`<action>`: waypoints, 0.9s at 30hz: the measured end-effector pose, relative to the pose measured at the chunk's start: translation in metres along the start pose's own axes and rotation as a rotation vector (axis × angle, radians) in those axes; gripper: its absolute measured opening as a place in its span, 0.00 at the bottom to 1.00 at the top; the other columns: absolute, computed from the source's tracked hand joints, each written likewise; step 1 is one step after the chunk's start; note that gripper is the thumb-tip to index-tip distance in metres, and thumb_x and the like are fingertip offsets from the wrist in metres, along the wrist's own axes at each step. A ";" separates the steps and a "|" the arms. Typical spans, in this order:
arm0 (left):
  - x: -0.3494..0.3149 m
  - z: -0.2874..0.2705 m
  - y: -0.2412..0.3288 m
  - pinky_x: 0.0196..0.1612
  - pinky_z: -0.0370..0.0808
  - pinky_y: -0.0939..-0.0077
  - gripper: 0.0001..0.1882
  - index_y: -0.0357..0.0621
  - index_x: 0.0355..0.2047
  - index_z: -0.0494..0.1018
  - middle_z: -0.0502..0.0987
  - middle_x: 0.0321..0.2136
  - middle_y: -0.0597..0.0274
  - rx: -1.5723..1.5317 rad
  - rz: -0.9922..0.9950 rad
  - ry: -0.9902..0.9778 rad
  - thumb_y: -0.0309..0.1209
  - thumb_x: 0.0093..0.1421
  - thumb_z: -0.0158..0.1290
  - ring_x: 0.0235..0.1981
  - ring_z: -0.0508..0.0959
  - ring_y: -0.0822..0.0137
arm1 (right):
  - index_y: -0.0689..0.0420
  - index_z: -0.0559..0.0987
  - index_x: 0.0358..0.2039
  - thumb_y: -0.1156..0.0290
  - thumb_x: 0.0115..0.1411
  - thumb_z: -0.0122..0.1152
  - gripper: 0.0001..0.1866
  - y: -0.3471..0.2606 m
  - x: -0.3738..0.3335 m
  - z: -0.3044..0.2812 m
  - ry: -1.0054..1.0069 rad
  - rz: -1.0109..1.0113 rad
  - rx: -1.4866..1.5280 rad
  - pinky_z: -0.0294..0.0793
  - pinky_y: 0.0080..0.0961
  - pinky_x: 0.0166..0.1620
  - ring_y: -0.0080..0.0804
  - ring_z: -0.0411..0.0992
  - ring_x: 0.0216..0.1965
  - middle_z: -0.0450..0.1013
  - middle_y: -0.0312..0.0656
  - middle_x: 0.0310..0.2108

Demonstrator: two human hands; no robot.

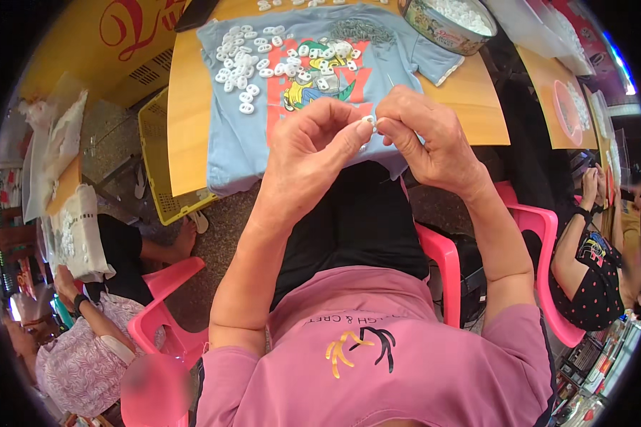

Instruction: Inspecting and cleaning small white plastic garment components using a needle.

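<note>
Tabletop (189, 142), smooth, wood-toned, lying under soft blue shirt (224, 160) at twelve o'clock. Pink plastic chairs (445, 263) standing at four and eight on speckled floor (221, 235). Rounded white oval pieces (241, 70) heaping at eleven. Your left hand (299, 146) pinching small white piece (369, 122) at one; right hand (431, 139) curling close beside it, grip hard to tell.

Pink plastic chairs (167, 279), a yellow crate (159, 171)

The desk (186, 135) is of pale wood, above a dark, speckled floor (224, 228). Pink plastic chairs (447, 277) stand near (on both sides), and at right shines a bluish light (619, 62).
</note>
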State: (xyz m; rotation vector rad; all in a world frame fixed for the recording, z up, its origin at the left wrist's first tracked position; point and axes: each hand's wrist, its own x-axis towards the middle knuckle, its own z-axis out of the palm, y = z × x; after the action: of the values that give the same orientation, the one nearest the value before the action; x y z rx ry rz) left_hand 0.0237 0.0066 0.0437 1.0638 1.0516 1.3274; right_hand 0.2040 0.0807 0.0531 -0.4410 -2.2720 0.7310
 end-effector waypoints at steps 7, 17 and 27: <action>0.007 -0.002 -0.017 0.38 0.74 0.81 0.09 0.34 0.37 0.75 0.78 0.29 0.67 0.120 -0.003 -0.012 0.28 0.60 0.58 0.32 0.75 0.79 | 0.65 0.72 0.31 0.79 0.63 0.53 0.04 0.014 -0.005 0.005 -0.051 0.053 0.032 0.69 0.25 0.27 0.30 0.69 0.24 0.68 0.42 0.25; 0.009 -0.007 -0.016 0.34 0.71 0.84 0.10 0.35 0.35 0.74 0.77 0.28 0.68 0.039 -0.088 -0.008 0.31 0.62 0.57 0.31 0.74 0.80 | 0.66 0.72 0.31 0.78 0.60 0.56 0.04 0.015 0.006 0.000 -0.115 -0.014 -0.095 0.68 0.35 0.31 0.44 0.68 0.28 0.67 0.47 0.27; 0.011 -0.023 -0.022 0.38 0.71 0.84 0.09 0.36 0.37 0.75 0.78 0.31 0.66 0.071 -0.122 0.057 0.30 0.61 0.57 0.33 0.76 0.78 | 0.64 0.73 0.31 0.76 0.60 0.57 0.05 0.027 0.017 0.020 -0.123 0.058 -0.057 0.69 0.32 0.31 0.42 0.69 0.28 0.69 0.45 0.27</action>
State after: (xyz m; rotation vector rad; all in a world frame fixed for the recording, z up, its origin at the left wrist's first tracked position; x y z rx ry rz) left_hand 0.0056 0.0176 0.0179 1.0023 1.1949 1.2358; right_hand 0.1808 0.1027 0.0339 -0.5038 -2.4086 0.7415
